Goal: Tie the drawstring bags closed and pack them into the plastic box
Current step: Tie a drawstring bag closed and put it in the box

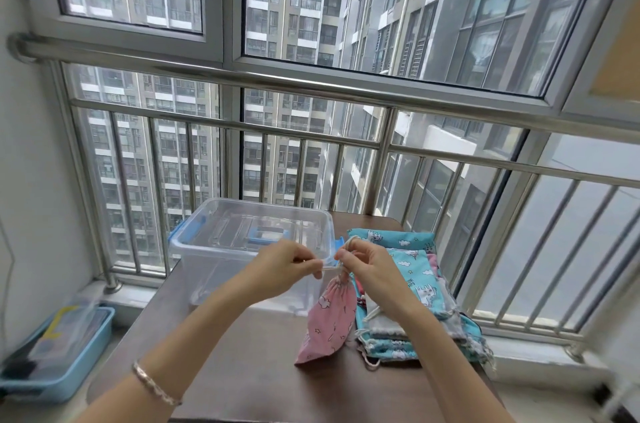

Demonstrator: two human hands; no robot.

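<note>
A pink drawstring bag (pixel 330 322) hangs by its gathered neck above the brown table (pixel 242 370), its bottom resting on the tabletop. My left hand (pixel 285 266) pinches one white cord end, pulled to the left. My right hand (pixel 363 265) grips the cord at the bag's neck, with a loop over the fingers. The clear plastic box (pixel 214 259) with blue latches stands behind my left hand, its lid on. A pile of blue, pink and grey drawstring bags (pixel 412 270) lies to the right of the pink bag, partly hidden by my right forearm.
A steel railing (pixel 311 131) and windows close off the far side just behind the table. A blue tray (pixel 83 350) with a clear case in it sits on the floor at the left. A white wall bounds the left side.
</note>
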